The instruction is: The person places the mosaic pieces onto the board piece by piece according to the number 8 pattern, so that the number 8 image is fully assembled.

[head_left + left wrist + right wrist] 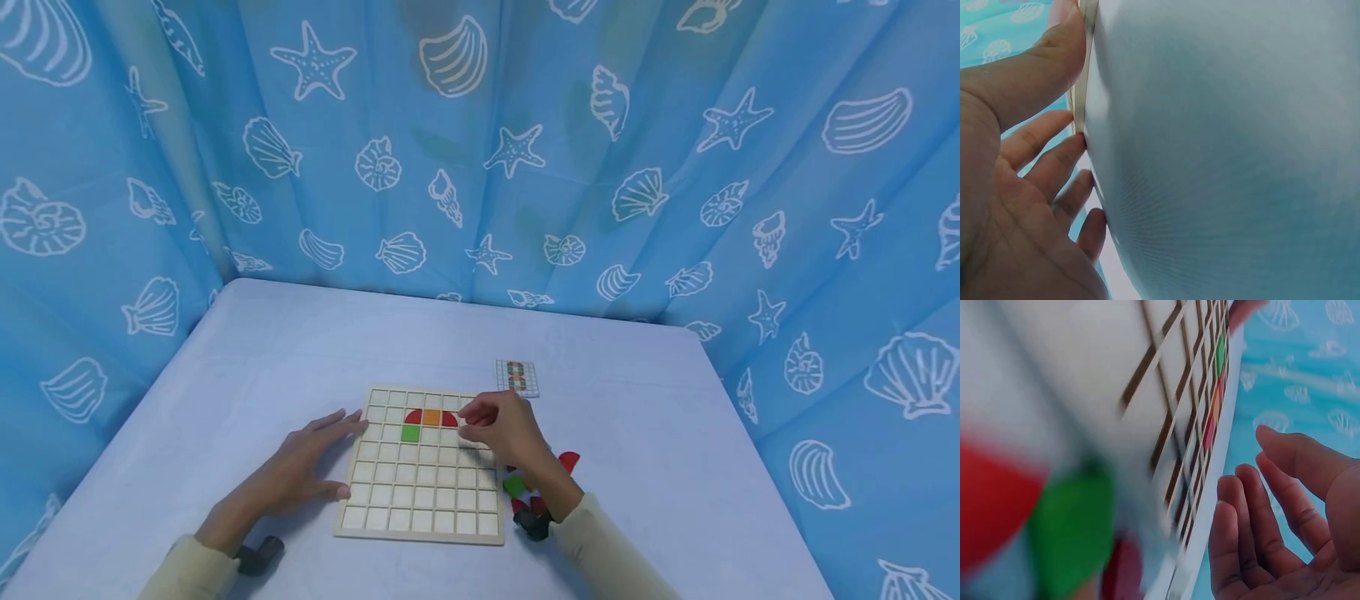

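A wooden grid board (423, 498) lies on the table. In its upper rows are a red curved piece (413, 416), an orange square (431, 417), another red curved piece (449, 419) and, one row lower, a green square (410, 433). My left hand (296, 467) rests at the board's left edge; its thumb and some fingertips touch the rim in the left wrist view (1082, 112). Above the board's upper right part hovers my right hand (510, 427), beside the second red piece. In the right wrist view its thumb and fingers are apart with nothing between them.
Loose red and green pieces (514, 486) lie right of the board, partly hidden under my right wrist. Behind the board is a small pattern card (528, 379). A white cloth covers the table (652, 467); a blue shell-print curtain (555, 192) stands around it.
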A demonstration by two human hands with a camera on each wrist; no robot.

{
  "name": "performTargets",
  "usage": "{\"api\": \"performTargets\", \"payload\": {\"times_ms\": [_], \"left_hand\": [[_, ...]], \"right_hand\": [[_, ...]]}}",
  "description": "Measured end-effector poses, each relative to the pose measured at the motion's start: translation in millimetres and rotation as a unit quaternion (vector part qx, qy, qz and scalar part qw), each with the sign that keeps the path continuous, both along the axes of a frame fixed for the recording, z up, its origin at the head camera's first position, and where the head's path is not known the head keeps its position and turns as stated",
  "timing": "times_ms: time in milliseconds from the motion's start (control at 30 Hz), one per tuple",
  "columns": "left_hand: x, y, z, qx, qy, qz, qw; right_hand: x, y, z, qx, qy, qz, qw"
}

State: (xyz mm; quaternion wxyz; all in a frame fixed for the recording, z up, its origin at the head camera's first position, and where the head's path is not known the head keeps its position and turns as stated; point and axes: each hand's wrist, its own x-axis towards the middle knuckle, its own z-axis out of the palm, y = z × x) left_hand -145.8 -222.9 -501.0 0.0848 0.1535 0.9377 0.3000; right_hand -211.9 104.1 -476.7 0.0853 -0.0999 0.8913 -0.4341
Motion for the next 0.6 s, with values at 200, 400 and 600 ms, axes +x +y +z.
{"api": "performTargets", "payload": {"times_ms": [200, 400, 600], "left_hand": [[-0.2, -1, -0.2, 0.003, -0.002, -0.001, 1.0000], [-0.2, -1, 1.2, 0.013, -0.004, -0.004, 0.9999], [0.3, -2, 1.5, 0.013, 0.001, -0.008, 0.9999]], "right_hand": [[3.3, 39, 1.6, 0.007, -0.006, -0.058, 0.998], [2.9, 71, -0.9, 0.025, -0.008, -0.093, 0.995], [3.5, 94, -6.0, 0.053, -0.023, -0.100, 0.993]]}}
